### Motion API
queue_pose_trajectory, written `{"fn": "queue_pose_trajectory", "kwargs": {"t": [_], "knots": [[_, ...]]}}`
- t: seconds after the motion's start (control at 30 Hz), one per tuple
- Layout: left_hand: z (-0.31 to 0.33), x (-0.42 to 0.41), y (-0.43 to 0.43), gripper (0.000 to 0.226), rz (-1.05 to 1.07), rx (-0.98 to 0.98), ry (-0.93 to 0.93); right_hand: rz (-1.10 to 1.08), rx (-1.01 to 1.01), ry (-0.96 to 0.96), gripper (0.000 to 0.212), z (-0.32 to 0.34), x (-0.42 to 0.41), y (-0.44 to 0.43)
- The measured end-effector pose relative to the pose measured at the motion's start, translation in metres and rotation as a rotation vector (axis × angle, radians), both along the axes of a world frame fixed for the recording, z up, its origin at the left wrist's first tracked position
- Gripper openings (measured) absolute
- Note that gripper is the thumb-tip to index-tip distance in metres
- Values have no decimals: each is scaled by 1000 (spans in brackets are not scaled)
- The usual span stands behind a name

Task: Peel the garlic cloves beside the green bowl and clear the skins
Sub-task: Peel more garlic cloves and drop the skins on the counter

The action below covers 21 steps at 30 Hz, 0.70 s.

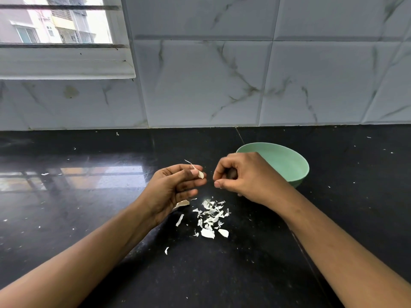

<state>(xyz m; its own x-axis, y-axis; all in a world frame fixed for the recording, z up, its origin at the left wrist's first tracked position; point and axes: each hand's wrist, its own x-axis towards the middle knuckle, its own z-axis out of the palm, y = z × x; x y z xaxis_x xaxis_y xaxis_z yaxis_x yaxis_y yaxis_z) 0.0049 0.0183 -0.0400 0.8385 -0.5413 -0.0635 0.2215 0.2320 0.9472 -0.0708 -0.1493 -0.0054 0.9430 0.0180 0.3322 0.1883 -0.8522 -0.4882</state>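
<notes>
Your left hand (pixel 175 187) pinches a garlic clove (pixel 200 174) in a narrow grip. Your right hand (pixel 240 176) curls by the green bowl (pixel 289 161); what its grip holds, I cannot tell. Skins (pixel 211 216) litter the desk (pixel 66 207).

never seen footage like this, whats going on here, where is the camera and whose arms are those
There is no machine here: it is one picture from a camera worn on a person's head, looking down at their own two arms. The left hand pinches a strip of garlic skin between thumb and fingers. The right hand is curled beside it; whether it holds a clove is hidden. On the black counter a pile of torn skins lies near the hands, and a green bowl stands behind the right hand.
</notes>
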Motion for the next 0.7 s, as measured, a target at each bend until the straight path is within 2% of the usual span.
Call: {"fn": "queue_pose_trajectory", "kwargs": {"t": [0.13,0.23,0.33,0.7], "knots": [[0,-1,-1,15,13,6,-4,9,107,-23,16,-5,3,2],[-1,-2,0,18,20,26,-46,7,230,-16,5,-9,5,3],[-1,-3,0,14,22,37,-95,7,319,2,4,-10,5,4],[2,-4,2,16,23,36,-185,-5,438,23,4,-10,6,7]]}}
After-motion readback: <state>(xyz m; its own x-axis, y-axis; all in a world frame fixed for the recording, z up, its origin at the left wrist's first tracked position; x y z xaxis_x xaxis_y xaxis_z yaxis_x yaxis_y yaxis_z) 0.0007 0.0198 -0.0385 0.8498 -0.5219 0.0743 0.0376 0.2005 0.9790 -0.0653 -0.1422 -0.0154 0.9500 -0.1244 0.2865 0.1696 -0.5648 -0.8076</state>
